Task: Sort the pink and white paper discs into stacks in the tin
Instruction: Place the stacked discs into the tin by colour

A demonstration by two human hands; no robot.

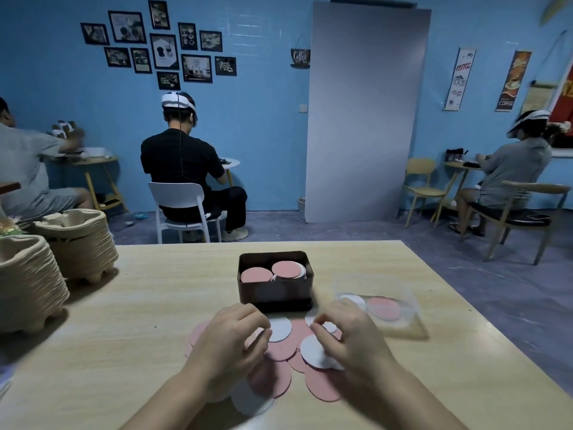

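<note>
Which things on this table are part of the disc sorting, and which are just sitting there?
Job: tin; pink stacks inside it; loose pink and white discs; left hand; right hand; clear tray holding two more discs.
Lying about: stacked pulp trays at the table's left edge.

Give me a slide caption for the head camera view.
Left hand and right hand pick through loose paper discs on the table, before a dark tin holding two pink-topped stacks.
</note>
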